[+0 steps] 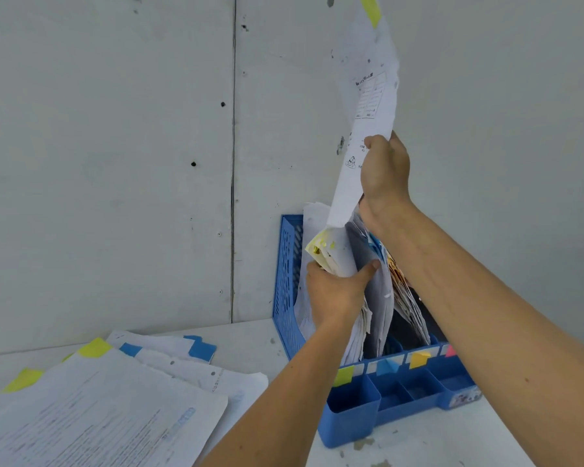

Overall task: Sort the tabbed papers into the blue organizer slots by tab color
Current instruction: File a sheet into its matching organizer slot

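Right hand (385,170) grips one yellow-tabbed sheet (373,106) at upper centre; left hand (334,293) clutches one paper bundle (336,252) in the four-label organizer (289,264).

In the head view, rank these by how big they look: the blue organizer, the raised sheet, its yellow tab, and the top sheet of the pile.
1. blue organizer and top sheet of the pile: alike, the sheet nearer and cropped, so unranked.
2. raised sheet.
3. yellow tab.
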